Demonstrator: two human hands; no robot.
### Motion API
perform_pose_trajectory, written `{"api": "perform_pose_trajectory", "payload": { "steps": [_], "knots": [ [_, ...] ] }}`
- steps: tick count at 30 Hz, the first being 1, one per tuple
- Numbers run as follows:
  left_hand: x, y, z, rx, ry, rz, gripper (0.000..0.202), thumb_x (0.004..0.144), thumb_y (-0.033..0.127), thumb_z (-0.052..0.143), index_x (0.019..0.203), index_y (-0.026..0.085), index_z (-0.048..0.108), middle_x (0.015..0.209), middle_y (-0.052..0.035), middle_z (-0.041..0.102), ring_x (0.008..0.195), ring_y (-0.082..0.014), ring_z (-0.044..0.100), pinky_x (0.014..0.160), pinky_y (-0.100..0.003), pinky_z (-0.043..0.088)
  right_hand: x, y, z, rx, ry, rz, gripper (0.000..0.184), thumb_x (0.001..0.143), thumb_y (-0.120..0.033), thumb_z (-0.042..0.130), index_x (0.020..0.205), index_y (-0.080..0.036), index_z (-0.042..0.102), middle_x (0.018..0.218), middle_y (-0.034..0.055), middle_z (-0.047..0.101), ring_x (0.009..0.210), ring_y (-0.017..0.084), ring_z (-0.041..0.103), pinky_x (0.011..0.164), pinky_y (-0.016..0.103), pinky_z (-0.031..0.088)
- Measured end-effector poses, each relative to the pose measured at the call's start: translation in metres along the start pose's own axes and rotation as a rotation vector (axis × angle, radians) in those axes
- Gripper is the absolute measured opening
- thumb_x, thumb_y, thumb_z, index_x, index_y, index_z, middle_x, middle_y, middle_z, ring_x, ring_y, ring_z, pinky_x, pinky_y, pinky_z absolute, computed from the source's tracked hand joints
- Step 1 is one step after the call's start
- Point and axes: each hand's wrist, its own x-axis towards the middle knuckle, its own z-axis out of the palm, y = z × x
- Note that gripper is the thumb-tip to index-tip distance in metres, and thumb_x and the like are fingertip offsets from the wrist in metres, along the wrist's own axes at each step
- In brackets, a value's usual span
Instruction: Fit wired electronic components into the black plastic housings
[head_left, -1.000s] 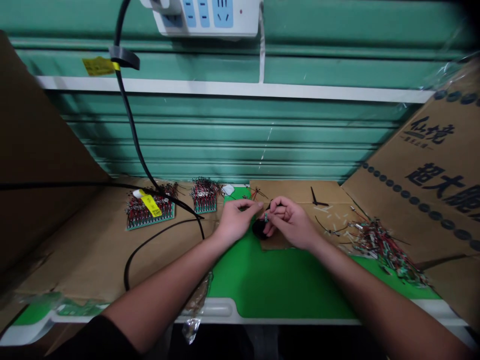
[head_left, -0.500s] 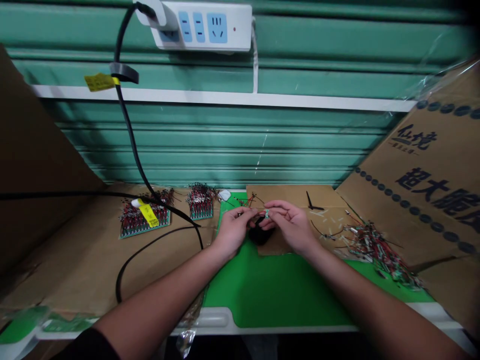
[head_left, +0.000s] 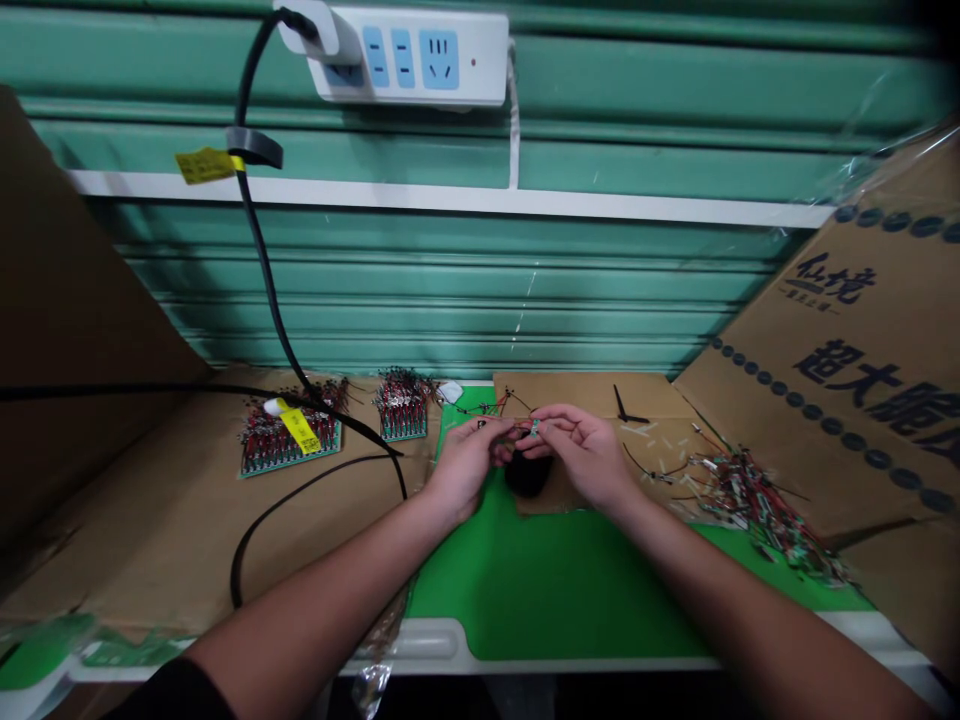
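My left hand (head_left: 466,470) and my right hand (head_left: 581,455) meet above the middle of a green work mat (head_left: 555,585). Their fingertips pinch a thin wire carrying a small green-and-silver part (head_left: 534,428), with the right fingers closest to the part. The left fingers appear to hold the wire's other stretch, though the fingers partly hide it. Under both hands lies a black rounded object (head_left: 527,476), partly hidden and hard to identify.
A cardboard sheet (head_left: 592,395) lies on the mat, holding a black clip-like tool (head_left: 622,410) and pale snippets. Wire heaps (head_left: 757,505) lie right. Wired green boards (head_left: 289,435) sit left, near a black cable (head_left: 300,510). A power strip (head_left: 409,55) is above.
Both hands have stayed close together around the small part, with the fingers shifting slightly. The black object now sits more directly beneath them. The view has barely moved in the last half second.
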Motion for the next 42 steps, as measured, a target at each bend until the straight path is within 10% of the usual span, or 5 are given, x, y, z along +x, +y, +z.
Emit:
{"api": "perform_pose_trajectory", "payload": {
  "steps": [19,42],
  "knots": [
    [-0.001,0.011,0.001,0.054,-0.092,0.179,0.044,0.066,0.050,0.099,0.078,0.014,0.076,0.075,-0.0025,0.069,0.067,-0.0110,0.057,0.066,-0.025,0.043,-0.003,-0.007,-0.001,0.192,-0.201,0.188,0.036,0.085,-0.040,0.093,0.104,-0.020,0.070,0.106,0.0063,0.078,0.099,0.025,0.083,0.089,0.039,0.069],
    [-0.003,0.016,0.001,0.171,-0.190,0.230,0.042,0.068,0.049,0.097,0.080,0.013,0.078,0.076,-0.0043,0.069,0.068,-0.0125,0.056,0.068,-0.027,0.043,0.003,-0.011,-0.017,0.070,-0.376,0.282,0.042,0.083,-0.042,0.094,0.110,-0.015,0.076,0.096,0.0085,0.083,0.062,0.013,0.074,0.058,0.022,0.059]
  ]
}}
